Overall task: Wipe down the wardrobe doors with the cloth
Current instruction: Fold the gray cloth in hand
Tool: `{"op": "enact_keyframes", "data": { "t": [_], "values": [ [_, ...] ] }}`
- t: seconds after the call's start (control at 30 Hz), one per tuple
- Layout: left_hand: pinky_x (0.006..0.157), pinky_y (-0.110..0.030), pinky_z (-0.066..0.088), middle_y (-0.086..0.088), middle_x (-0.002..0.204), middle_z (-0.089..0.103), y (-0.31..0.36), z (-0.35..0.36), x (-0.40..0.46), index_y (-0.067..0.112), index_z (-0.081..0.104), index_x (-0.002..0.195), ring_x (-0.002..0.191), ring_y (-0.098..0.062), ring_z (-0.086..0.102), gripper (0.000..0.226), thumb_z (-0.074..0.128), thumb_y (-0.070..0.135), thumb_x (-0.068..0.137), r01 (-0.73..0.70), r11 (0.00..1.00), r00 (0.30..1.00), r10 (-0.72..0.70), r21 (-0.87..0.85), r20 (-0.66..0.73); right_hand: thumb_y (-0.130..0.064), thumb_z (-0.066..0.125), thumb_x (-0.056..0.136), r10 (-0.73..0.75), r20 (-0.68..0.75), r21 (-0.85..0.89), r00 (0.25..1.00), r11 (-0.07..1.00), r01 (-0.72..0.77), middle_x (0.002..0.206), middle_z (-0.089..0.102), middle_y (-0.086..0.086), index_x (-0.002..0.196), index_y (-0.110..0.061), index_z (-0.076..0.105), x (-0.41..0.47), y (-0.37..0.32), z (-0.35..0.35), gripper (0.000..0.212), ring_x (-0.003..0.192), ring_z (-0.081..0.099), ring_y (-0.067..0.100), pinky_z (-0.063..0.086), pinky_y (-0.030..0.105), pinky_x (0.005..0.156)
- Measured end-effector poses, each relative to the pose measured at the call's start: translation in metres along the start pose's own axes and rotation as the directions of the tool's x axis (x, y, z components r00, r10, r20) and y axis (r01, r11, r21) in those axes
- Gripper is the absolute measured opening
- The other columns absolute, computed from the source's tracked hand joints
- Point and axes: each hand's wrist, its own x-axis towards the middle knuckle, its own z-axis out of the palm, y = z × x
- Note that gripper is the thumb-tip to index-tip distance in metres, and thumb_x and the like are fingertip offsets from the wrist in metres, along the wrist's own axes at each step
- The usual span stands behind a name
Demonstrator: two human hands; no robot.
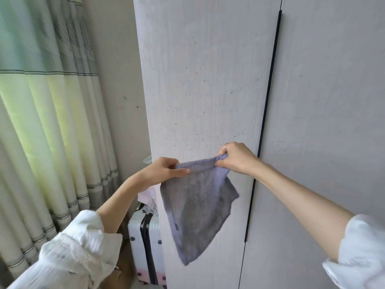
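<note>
Both hands, left (166,171) and right (234,158), pinch the cloth's (195,207) top edge at centre frame, in front of the left door (204,80). Specks dot that door; wiping looks barely begun.

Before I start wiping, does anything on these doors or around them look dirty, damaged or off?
Yes: the left wardrobe door is peppered with small dark specks, densest above the hands, so it looks soiled. The right door shows only a few faint marks. The cloth hangs unfolded between left hand and right hand. No damage shows.
</note>
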Motion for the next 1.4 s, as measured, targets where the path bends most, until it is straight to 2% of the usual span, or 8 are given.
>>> {"op": "enact_keyframes", "data": {
  "t": [0.23, 0.4, 0.57, 0.7, 0.9, 1.07, 1.2, 1.4],
  "values": [
    [0.068, -0.03, 0.042, -0.008, 0.081, 0.055, -0.008, -0.021, -0.006, 0.013, 0.055, 0.082, 0.076, -0.018, 0.052, 0.024, 0.068, 0.033, 0.086, 0.023, 0.946, 0.992, -0.062, -0.323, -0.111, -0.01, 0.071, 0.08, 0.002, 0.159, 0.45, 0.987, 0.89, -0.075, 0.068, 0.046, -0.001, 0.072, -0.013, 0.05, -0.003, 0.0, -0.003, 0.023, 0.062, 0.041, 0.011, 0.031, 0.021, 0.055],
    [0.062, -0.026, 0.047, -0.008, 0.08, 0.056, -0.019, -0.033, -0.011, 0.012, 0.054, 0.079, 0.07, -0.017, 0.055, 0.018, 0.065, 0.022, 0.088, 0.086, 0.871, 0.949, -0.219, -0.484, -0.225, -0.003, 0.068, 0.082, 0.04, 0.251, 0.838, 0.967, 0.491, -0.238, 0.059, 0.051, -0.005, 0.089, -0.015, 0.051, -0.001, -0.001, 0.002, 0.023, 0.043, 0.036, 0.006, 0.032, 0.017, 0.042],
    [0.078, -0.037, 0.053, -0.011, 0.088, 0.06, -0.006, -0.026, -0.007, 0.005, 0.063, 0.088, 0.083, -0.021, 0.057, 0.023, 0.064, 0.028, 0.09, 0.14, 0.899, 0.947, -0.243, -0.414, -0.209, -0.007, 0.07, 0.081, 0.02, 0.119, 0.626, 0.993, 0.774, -0.09, 0.052, 0.045, -0.006, 0.098, -0.011, 0.06, 0.0, -0.027, 0.016, 0.02, 0.04, 0.034, 0.008, 0.028, 0.02, 0.043],
    [0.075, -0.036, 0.052, -0.011, 0.088, 0.058, -0.007, -0.025, -0.007, 0.008, 0.062, 0.085, 0.08, -0.021, 0.056, 0.016, 0.063, 0.023, 0.091, 0.139, 0.888, 0.927, -0.272, -0.438, -0.257, -0.014, 0.072, 0.077, -0.012, 0.046, 0.264, 0.999, 0.964, 0.0, 0.06, 0.055, -0.006, 0.065, -0.013, 0.062, 0.003, -0.032, 0.029, 0.016, 0.052, 0.048, 0.005, 0.035, 0.019, 0.049],
    [0.046, -0.019, 0.051, -0.004, 0.074, 0.054, -0.018, -0.033, -0.015, 0.009, 0.058, 0.093, 0.062, -0.013, 0.052, 0.005, 0.059, 0.013, 0.092, 0.139, 0.924, 0.831, -0.305, -0.357, -0.466, -0.023, 0.074, 0.078, 0.144, 0.092, 0.257, 0.985, 0.953, -0.163, 0.056, 0.03, -0.002, 0.054, -0.017, 0.03, 0.006, -0.017, 0.024, 0.051, 0.052, 0.029, 0.013, 0.02, 0.028, 0.05],
    [0.067, -0.036, 0.06, -0.013, 0.081, 0.067, -0.004, -0.016, -0.016, 0.003, 0.06, 0.085, 0.073, -0.022, 0.067, 0.014, 0.06, 0.016, 0.092, 0.175, 0.889, 0.903, -0.316, -0.423, -0.292, -0.014, 0.069, 0.085, 0.051, 0.323, 0.736, 0.945, 0.615, -0.285, 0.072, 0.063, 0.004, 0.076, -0.009, 0.066, 0.002, -0.032, 0.029, 0.011, 0.053, 0.055, 0.01, 0.045, 0.019, 0.052],
    [0.066, -0.035, 0.06, -0.021, 0.084, 0.071, 0.01, -0.002, -0.017, -0.004, 0.063, 0.094, 0.076, -0.03, 0.071, 0.021, 0.055, 0.015, 0.096, 0.214, 0.832, 0.949, -0.301, -0.512, -0.092, -0.013, 0.061, 0.091, -0.06, 0.268, 0.686, 0.962, 0.712, -0.146, 0.081, 0.069, 0.01, 0.096, 0.001, 0.067, -0.003, -0.04, 0.041, 0.016, 0.064, 0.064, 0.013, 0.051, 0.019, 0.062],
    [0.069, -0.039, 0.06, -0.029, 0.087, 0.069, 0.017, 0.001, -0.014, -0.013, 0.057, 0.1, 0.076, -0.038, 0.07, 0.027, 0.05, 0.014, 0.098, 0.213, 0.783, 0.955, -0.292, -0.585, -0.043, -0.011, 0.063, 0.088, -0.211, 0.163, 0.526, 0.964, 0.845, 0.096, 0.086, 0.069, 0.012, 0.075, -0.019, 0.07, -0.01, -0.042, 0.049, 0.017, 0.077, 0.064, 0.016, 0.053, 0.032, 0.081]
  ]
}}
